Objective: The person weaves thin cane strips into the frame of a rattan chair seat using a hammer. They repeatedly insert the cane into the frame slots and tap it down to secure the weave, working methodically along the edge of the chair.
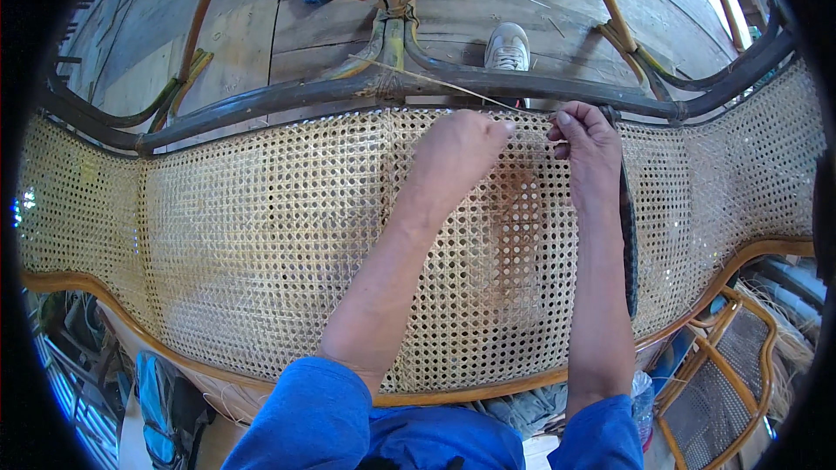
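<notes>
the thin pale strand (pixel 427 78) crosses the dark rail (pixel 261 102) at the far edge of the woven cane panel (pixel 279 218). its long axis slopes from far left to near right; the near end lies just left of the right hand (pixel 592 148), the nearer hand. right fingers: narrow, thumb close to forefinger; grip on the strand cannot be confirmed. left hand (pixel 457 152): fingers curled, on the strand's near side; contents cannot be told.

Rattan workshop: cane panel (pixel 270 235), rattan chair (pixel 710 418), loose fibres (pixel 788 326)
</notes>
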Available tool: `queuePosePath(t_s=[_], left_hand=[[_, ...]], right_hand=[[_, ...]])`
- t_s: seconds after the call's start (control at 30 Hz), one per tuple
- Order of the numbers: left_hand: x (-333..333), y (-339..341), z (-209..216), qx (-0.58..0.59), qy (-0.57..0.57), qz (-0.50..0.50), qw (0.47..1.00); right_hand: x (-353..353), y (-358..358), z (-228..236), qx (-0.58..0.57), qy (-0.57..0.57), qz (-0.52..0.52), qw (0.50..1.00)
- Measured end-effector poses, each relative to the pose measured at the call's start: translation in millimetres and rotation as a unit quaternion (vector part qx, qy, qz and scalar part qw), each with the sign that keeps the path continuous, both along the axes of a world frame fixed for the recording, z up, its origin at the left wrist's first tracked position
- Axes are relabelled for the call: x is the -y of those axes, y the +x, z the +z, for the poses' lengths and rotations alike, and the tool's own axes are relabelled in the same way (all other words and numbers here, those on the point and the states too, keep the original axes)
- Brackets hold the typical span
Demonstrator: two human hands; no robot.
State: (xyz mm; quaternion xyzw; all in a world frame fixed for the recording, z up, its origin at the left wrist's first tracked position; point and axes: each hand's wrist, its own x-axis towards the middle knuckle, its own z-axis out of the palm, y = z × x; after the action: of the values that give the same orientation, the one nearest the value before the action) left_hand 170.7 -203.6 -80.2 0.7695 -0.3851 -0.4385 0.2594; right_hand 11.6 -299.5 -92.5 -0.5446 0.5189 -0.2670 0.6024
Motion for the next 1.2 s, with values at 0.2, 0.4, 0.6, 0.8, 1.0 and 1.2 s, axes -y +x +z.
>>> queuePosePath(t_s=[0.2,0.4,0.6,0.8,1.0,1.2], left_hand=[[-5,4,-22,0.088,-0.086,0.155,0.980],[9,-3,-14,-0.028,-0.138,0.238,0.961],[17,-3,-32,0.025,-0.193,0.263,0.945],[20,-3,-36,0.016,-0.199,0.262,0.944],[17,-4,-31,-0.024,-0.247,0.245,0.937],[14,-10,-28,-0.057,-0.297,0.214,0.929]], right_hand=[[4,10,-24,-0.135,-0.247,0.062,0.958],[4,14,-31,-0.194,-0.280,0.083,0.936],[3,14,-36,-0.172,-0.302,0.094,0.933],[-3,14,-38,-0.187,-0.339,0.119,0.914],[-3,23,-32,-0.239,-0.372,0.123,0.888],[-2,23,-36,-0.266,-0.406,0.125,0.865]])
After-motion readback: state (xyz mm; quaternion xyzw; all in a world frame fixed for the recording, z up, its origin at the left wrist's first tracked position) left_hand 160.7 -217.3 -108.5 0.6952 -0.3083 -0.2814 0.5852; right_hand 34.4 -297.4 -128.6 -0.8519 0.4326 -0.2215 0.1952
